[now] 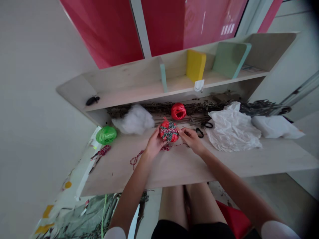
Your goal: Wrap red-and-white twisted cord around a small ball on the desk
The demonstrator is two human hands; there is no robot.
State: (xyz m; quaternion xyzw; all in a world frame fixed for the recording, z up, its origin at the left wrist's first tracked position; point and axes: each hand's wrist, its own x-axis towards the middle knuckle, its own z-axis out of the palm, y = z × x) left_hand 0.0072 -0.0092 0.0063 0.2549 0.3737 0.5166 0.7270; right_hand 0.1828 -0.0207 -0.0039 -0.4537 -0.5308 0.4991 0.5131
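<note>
Above the middle of the desk, my left hand [155, 142] grips a round red bundle [168, 131] wrapped crosswise with dark green, white and red twisted cord. At the bundle's right side, my right hand [189, 137] has its thumb and fingers pinched together, seemingly on a strand of the cord, too thin to make out fully. Below the bundle, loose red-and-white cord [136, 160] trails over the desk to the left. Just behind stands a red ball of plastic twine [178, 111] with a hollow centre.
On the desk [174, 172] lie white fluffy stuffing [134, 120], a green twine ball [106, 135], a small red-and-white cord bundle [104, 150], black-handled scissors [199, 132] and crumpled white paper [233, 127]. Dried stems [154, 109] line the back below a shelf [139, 93] with coloured dividers.
</note>
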